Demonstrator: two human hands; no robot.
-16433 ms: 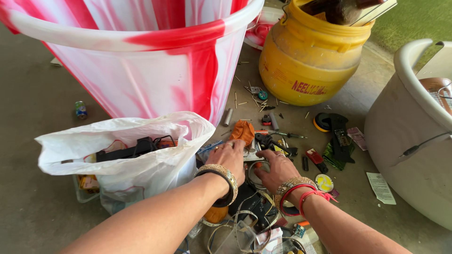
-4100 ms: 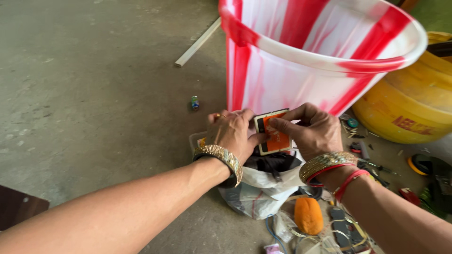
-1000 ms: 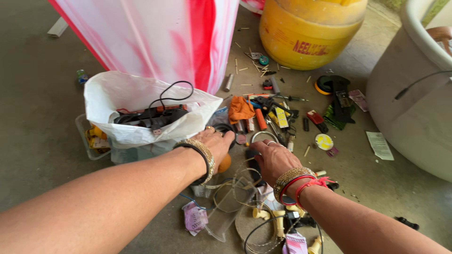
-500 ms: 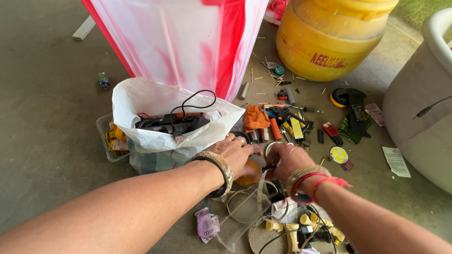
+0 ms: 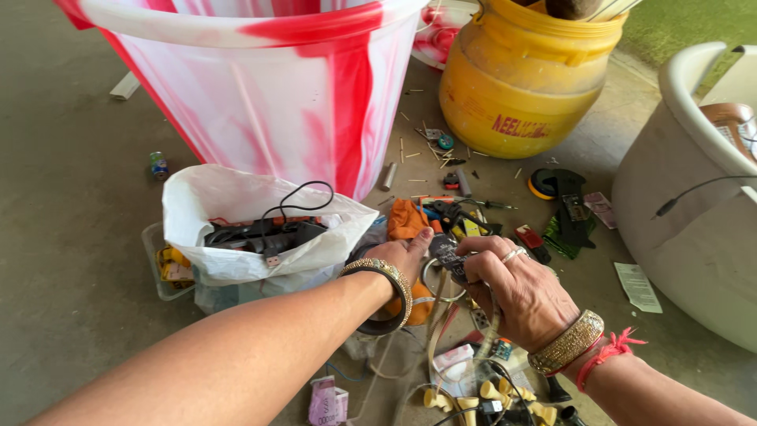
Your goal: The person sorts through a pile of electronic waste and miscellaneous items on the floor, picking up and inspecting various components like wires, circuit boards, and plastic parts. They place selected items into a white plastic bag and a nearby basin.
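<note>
Both hands, left hand (image 5: 402, 254) and right hand (image 5: 516, 288), pinch a small dark part (image 5: 449, 255) with closed fingers, lifted above floor clutter beside the white bag (image 5: 236, 213) for handling

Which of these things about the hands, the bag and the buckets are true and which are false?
1. Both hands hold one small dark gadget. True: the left hand and the right hand pinch the small dark gadget between them.
2. The white plastic bag is flat and has nothing inside. False: the white plastic bag stands open with black cables and gadgets in it.
3. The yellow tub stands left of the red-and-white bucket. False: the yellow tub is on the right of the red-and-white bucket.
4. An orange cloth lies on the floor behind the hands. True: the orange cloth is there.
</note>
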